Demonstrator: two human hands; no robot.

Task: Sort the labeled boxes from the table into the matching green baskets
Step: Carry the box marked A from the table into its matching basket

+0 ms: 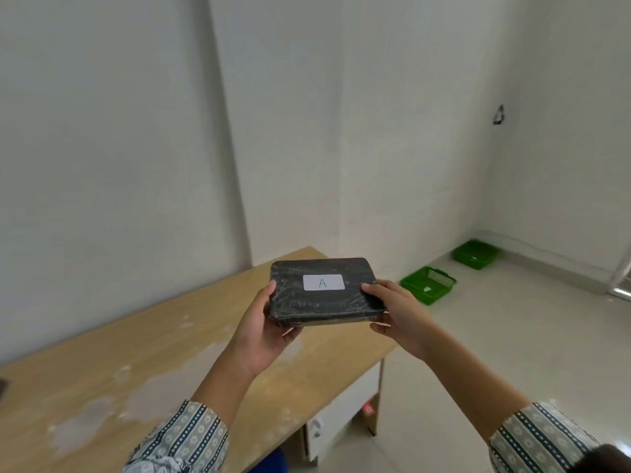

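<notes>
We hold the black film-wrapped rectangular box labelled A above the pale wooden counter, left hand and right hand clasping its short ends. It looks stiff, light, slick; grip the edges. Two green plastic baskets lie on the floor at two o'clock.
</notes>
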